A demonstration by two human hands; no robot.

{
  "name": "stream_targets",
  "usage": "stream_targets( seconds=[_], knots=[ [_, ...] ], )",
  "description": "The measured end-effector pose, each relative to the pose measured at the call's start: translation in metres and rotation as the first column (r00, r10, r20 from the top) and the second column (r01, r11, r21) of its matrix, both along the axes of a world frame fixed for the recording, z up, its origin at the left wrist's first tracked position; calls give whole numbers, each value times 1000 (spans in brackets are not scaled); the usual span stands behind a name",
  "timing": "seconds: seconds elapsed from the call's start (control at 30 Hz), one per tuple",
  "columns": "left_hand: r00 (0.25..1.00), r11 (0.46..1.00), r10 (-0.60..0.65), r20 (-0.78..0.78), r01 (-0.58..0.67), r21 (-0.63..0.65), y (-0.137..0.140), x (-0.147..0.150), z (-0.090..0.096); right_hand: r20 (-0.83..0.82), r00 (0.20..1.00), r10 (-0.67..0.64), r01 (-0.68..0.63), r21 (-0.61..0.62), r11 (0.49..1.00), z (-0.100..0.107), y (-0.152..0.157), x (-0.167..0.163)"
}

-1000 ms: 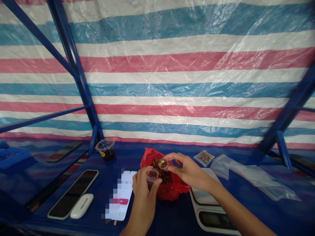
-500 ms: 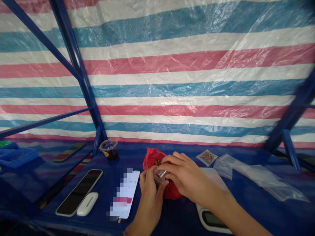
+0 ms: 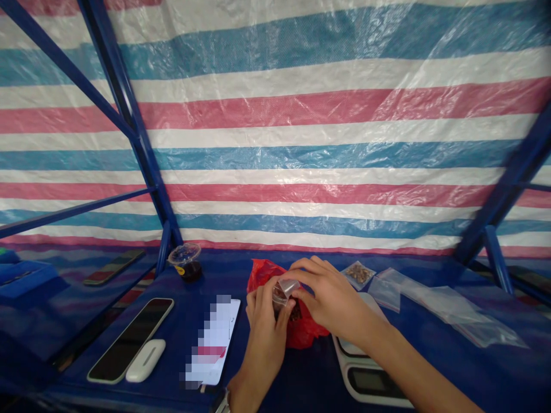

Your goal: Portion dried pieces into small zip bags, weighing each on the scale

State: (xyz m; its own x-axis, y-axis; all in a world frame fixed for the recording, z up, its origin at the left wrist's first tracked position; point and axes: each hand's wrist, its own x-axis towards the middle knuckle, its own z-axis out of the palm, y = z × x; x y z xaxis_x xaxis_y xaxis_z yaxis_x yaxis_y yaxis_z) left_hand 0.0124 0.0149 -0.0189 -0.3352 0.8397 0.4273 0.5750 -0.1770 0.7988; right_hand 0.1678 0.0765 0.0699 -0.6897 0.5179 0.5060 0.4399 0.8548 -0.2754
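Observation:
My left hand (image 3: 263, 321) holds a small clear plastic cup (image 3: 279, 294) from below, over a red plastic bag (image 3: 262, 272) of brown dried pieces. My right hand (image 3: 329, 295) grips a second small clear cup (image 3: 289, 285), tipped against the first one. Both cups sit between my fingertips above the bag's open mouth. The bag lies on the blue table, partly hidden by my hands.
A white digital scale (image 3: 365, 373) sits under my right forearm. A phone with a timer (image 3: 215, 344), a dark phone (image 3: 129, 338) and a white case (image 3: 145, 360) lie left. A lidded cup (image 3: 185, 261), a small filled bag (image 3: 357, 274) and clear bags (image 3: 439, 307) are behind.
My hands came together: the two small cups, held apart a second ago, are now pressed against each other over the red bag. The camera shifted slightly.

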Motion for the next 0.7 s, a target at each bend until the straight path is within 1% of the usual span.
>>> stream_targets(
  seconds=[0.1,0.2,0.27,0.33,0.37,0.43,0.5,0.57,0.6,0.63,0.7],
  knots=[
    [995,998,68,79,-67,-15,1,1,2,-52,996,-70,70,-3,998,-3,6,0],
    [980,990,135,145,-139,14,-1,-5,5,-22,991,-135,134,-63,989,-17,13,-6],
    [974,983,164,154,-174,52,-2,-11,7,40,990,-139,142,-106,984,-27,16,-12],
    [967,973,205,151,-218,74,-3,-16,10,48,992,-117,123,-142,982,-33,15,-17],
    [964,968,223,145,-237,88,-3,-18,11,12,995,-104,104,-165,981,-32,12,-19],
    [965,960,237,115,-251,125,-4,-19,11,-123,991,-59,28,-236,971,-25,3,-20],
    [971,958,224,80,-234,162,-6,-14,11,-253,968,2,-93,-349,932,-14,-11,-19],
    [978,960,198,63,-207,189,-7,-6,9,-312,950,24,-168,-445,879,-6,-25,-18],
    [980,960,186,65,-195,199,-8,0,9,-321,947,14,-171,-469,867,-4,-30,-18],
    [982,961,172,71,-184,207,-9,5,8,-322,947,-5,-157,-475,866,-3,-34,-17],
    [989,967,130,70,-142,209,-12,16,10,-341,939,-50,-114,-444,889,-4,-38,-13]
  ],
)
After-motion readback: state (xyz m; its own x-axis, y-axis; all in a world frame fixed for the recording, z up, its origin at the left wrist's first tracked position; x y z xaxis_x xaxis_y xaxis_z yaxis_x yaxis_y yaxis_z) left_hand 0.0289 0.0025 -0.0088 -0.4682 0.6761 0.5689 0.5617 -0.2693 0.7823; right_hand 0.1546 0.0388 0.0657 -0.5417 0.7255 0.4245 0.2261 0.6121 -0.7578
